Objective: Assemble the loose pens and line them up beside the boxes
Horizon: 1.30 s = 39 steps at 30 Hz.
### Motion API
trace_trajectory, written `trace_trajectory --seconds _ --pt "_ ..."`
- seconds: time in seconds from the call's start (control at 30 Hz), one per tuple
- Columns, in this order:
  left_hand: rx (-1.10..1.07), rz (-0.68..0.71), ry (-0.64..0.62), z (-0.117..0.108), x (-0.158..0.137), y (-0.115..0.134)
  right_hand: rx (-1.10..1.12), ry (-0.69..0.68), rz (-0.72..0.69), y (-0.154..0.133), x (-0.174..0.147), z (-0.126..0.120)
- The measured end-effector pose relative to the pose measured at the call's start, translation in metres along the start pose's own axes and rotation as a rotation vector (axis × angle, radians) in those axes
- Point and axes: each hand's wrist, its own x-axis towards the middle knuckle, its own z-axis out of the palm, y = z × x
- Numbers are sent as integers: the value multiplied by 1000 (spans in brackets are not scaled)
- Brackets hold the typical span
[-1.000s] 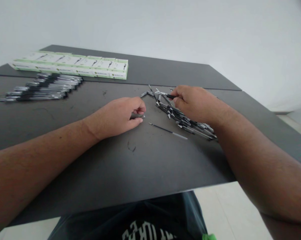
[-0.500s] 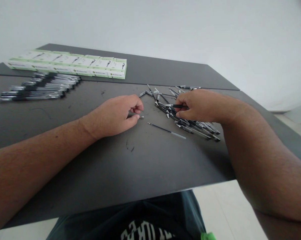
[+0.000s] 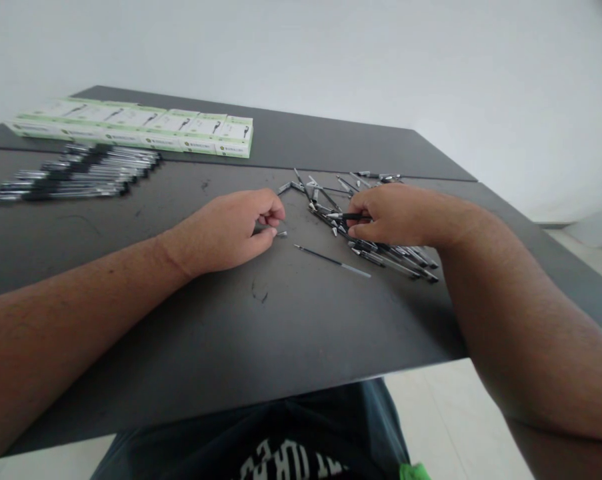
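Pen pinched in right hand; silvery piece held in half-curled left hand.

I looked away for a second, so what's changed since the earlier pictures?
The right hand has moved toward the person and slightly right, from the far end of the pile, and holds a pen; I cannot tell if it is the same one as before. The left hand, loose refill, row of pens and boxes stayed about where they were.
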Motion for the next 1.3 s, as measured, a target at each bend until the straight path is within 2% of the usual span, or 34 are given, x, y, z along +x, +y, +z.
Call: trace_trajectory --seconds 0.17,0.33,0.47,0.6,0.87,1.3 --pt "0 -3 14 -1 -1 -1 23 30 14 -1 -4 -2" --pt "-17 -3 30 0 -1 -3 65 58 67 3 -25 -5" --pt "-23 -4 33 1 0 -4 106 84 140 3 -46 3" --pt "-18 2 23 1 0 -2 39 40 145 -2 -57 16" --pt "-4 -9 1 0 1 -1 -9 6 151 -11 -58 35" --pt "33 21 -6 0 2 -3 -67 39 103 -22 -52 34"
